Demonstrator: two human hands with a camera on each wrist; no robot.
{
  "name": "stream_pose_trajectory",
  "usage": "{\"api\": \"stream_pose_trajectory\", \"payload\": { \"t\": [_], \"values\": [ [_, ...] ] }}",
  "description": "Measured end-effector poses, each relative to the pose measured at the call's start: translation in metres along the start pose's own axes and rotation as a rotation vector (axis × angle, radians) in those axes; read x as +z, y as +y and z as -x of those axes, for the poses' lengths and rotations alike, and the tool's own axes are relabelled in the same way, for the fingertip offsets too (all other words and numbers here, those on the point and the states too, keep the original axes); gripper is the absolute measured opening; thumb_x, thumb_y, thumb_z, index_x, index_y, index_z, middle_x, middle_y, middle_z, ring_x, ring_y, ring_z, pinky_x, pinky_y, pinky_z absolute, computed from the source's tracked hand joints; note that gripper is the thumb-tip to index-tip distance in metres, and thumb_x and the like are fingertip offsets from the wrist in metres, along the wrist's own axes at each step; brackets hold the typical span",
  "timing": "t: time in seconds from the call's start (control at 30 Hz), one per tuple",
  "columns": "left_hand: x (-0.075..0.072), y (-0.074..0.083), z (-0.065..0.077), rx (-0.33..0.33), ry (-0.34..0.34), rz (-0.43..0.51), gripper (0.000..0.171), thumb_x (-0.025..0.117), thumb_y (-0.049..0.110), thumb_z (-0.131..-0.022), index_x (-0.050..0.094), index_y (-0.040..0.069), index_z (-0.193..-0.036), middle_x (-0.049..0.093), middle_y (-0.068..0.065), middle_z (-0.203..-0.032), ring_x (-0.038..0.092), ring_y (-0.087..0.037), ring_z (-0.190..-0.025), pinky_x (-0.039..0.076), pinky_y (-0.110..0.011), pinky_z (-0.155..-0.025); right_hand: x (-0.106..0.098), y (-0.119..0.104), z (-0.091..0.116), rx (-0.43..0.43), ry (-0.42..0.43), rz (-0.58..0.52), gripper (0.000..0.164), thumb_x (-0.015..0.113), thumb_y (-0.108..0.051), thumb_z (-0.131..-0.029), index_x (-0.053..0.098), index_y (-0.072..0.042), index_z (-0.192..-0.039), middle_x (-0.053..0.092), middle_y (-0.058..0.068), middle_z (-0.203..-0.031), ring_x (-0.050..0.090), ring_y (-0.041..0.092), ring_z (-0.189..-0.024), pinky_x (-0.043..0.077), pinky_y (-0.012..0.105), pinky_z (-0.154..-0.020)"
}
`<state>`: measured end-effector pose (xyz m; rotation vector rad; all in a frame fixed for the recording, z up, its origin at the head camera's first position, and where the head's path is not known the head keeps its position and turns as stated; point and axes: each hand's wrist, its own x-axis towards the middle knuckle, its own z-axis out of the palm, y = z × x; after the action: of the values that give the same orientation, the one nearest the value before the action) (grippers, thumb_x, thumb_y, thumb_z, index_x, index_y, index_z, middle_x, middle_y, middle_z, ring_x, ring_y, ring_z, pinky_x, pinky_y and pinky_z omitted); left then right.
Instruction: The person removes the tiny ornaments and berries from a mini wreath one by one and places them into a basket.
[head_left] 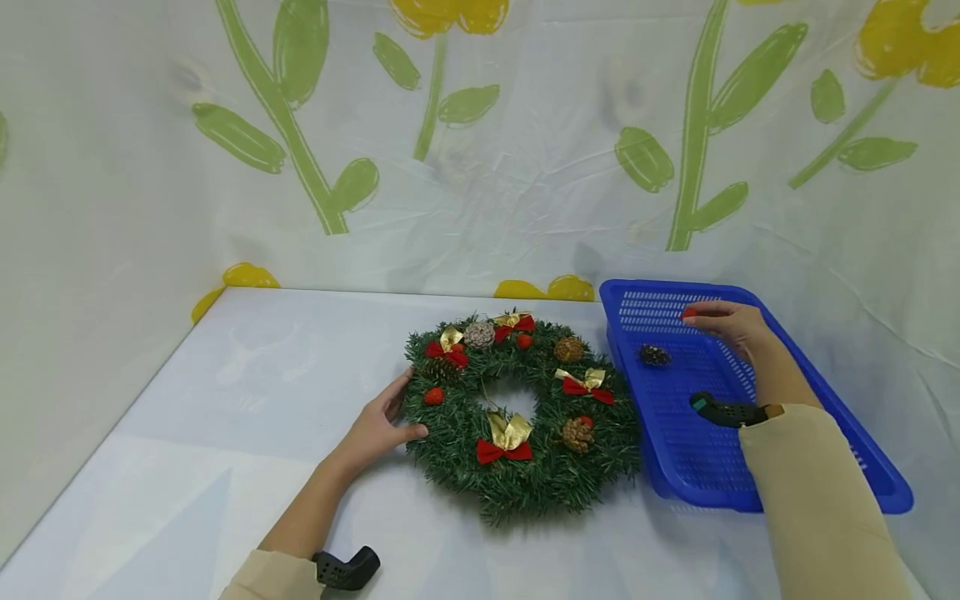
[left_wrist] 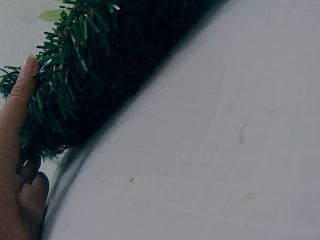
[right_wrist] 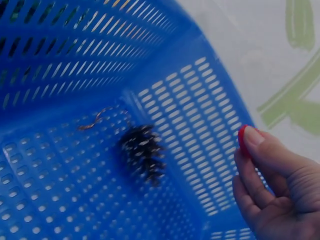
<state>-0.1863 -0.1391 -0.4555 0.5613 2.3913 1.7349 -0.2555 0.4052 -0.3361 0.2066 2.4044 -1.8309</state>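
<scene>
A green Christmas wreath (head_left: 457, 437) lies on the white table, decorated with several red-and-gold bows, pine cones and red berries. My left hand (head_left: 378, 429) grips its left edge, thumb on the near side and fingers behind. Up close in the left wrist view, the thumb (left_wrist: 22, 92) presses along the green bristles. Over the far part of the blue basket (head_left: 652, 462), my right hand (head_left: 731, 325) pinches a small red berry (head_left: 688, 313) between thumb and fingertips. Most of that berry (right_wrist: 243, 141) is hidden by the thumb in the right wrist view.
A dark pine cone (head_left: 655, 355) with a wire (right_wrist: 95, 120) lies on the basket's floor. The basket stands against the wreath's right side. Behind the table (head_left: 247, 375) hangs a white curtain (head_left: 525, 208) printed with flowers and leaves.
</scene>
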Motion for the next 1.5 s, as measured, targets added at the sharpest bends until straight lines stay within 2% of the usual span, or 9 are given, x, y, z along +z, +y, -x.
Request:
{"api": "stream_pose_trajectory", "payload": {
  "t": [0.23,0.53,0.63,0.73,0.87,1.07,1.2,1.33,1.5],
  "values": [
    [-0.002,0.001,0.001,0.012,0.006,-0.009,0.096,0.078,0.029,-0.078,0.020,0.007,-0.151,0.017,-0.018,-0.156,0.019,-0.038,-0.141,0.025,-0.047,-0.113,0.002,0.019,-0.005,0.062,0.028,0.223,0.043,0.072,-0.032,-0.085,0.060,-0.017,-0.123,0.060,-0.027,-0.086,0.058,-0.005,-0.088,0.046,0.033,-0.103],
    [-0.002,0.002,0.001,0.010,0.000,0.016,0.098,0.078,0.033,-0.076,0.020,0.010,-0.152,0.016,-0.017,-0.157,0.018,-0.037,-0.142,0.025,-0.047,-0.113,0.001,0.036,-0.010,0.117,0.041,0.219,0.050,0.074,-0.030,-0.083,0.058,-0.016,-0.127,0.057,-0.029,-0.080,0.053,-0.007,-0.082,0.036,0.045,-0.111],
    [-0.002,0.003,0.002,0.009,0.001,0.021,0.099,0.079,0.033,-0.076,0.020,0.009,-0.152,0.016,-0.017,-0.156,0.018,-0.038,-0.142,0.025,-0.047,-0.113,0.001,0.040,-0.010,0.130,0.045,0.210,0.058,0.075,-0.031,-0.082,0.053,-0.011,-0.132,0.055,-0.026,-0.085,0.058,0.015,-0.106,0.033,0.048,-0.112],
    [-0.002,0.004,0.002,0.005,-0.001,0.024,0.099,0.079,0.032,-0.076,0.020,0.009,-0.152,0.016,-0.017,-0.156,0.018,-0.038,-0.142,0.024,-0.047,-0.113,0.003,0.044,-0.010,0.145,0.071,0.219,0.064,0.075,-0.030,-0.082,0.051,-0.003,-0.135,0.053,-0.023,-0.084,0.044,0.034,-0.124,0.035,0.049,-0.110],
    [-0.002,0.002,0.002,0.004,-0.004,0.016,0.098,0.078,0.032,-0.077,0.019,0.008,-0.152,0.016,-0.019,-0.156,0.018,-0.039,-0.141,0.025,-0.047,-0.113,0.004,0.049,-0.008,0.149,0.098,0.260,0.063,0.075,-0.031,-0.082,0.053,0.002,-0.132,0.053,-0.023,-0.080,0.045,0.035,-0.121,0.041,0.048,-0.105],
    [-0.002,0.000,0.002,0.005,-0.002,0.009,0.097,0.078,0.029,-0.078,0.019,0.006,-0.151,0.016,-0.019,-0.156,0.018,-0.039,-0.141,0.025,-0.048,-0.113,0.002,0.058,-0.009,0.107,0.151,0.285,0.065,0.080,-0.038,-0.075,0.062,0.003,-0.122,0.063,0.005,-0.103,0.047,0.037,-0.117,0.044,0.049,-0.101],
    [-0.002,-0.001,0.002,-0.001,-0.001,0.008,0.097,0.078,0.030,-0.078,0.019,0.007,-0.152,0.016,-0.019,-0.156,0.018,-0.039,-0.141,0.024,-0.048,-0.113,0.003,0.065,-0.010,0.100,0.191,0.301,0.064,0.079,-0.036,-0.076,0.061,0.007,-0.120,0.050,0.029,-0.129,0.042,0.042,-0.120,0.042,0.052,-0.100],
    [-0.001,-0.001,0.001,-0.002,-0.005,0.015,0.098,0.078,0.031,-0.077,0.019,0.008,-0.152,0.016,-0.019,-0.156,0.018,-0.039,-0.141,0.024,-0.047,-0.113,0.006,0.066,-0.007,0.090,0.162,0.329,0.063,0.074,-0.028,-0.083,0.053,0.011,-0.127,0.038,0.034,-0.138,0.035,0.046,-0.126,0.036,0.057,-0.104],
    [-0.001,0.000,0.000,0.013,-0.003,0.007,0.098,0.078,0.033,-0.077,0.020,0.008,-0.152,0.017,-0.020,-0.155,0.020,-0.039,-0.140,0.026,-0.047,-0.112,0.006,0.061,-0.005,0.114,0.146,0.318,0.058,0.075,-0.023,-0.083,0.054,0.008,-0.128,0.052,0.021,-0.126,0.030,0.045,-0.132,0.031,0.056,-0.109]
  ]
}}
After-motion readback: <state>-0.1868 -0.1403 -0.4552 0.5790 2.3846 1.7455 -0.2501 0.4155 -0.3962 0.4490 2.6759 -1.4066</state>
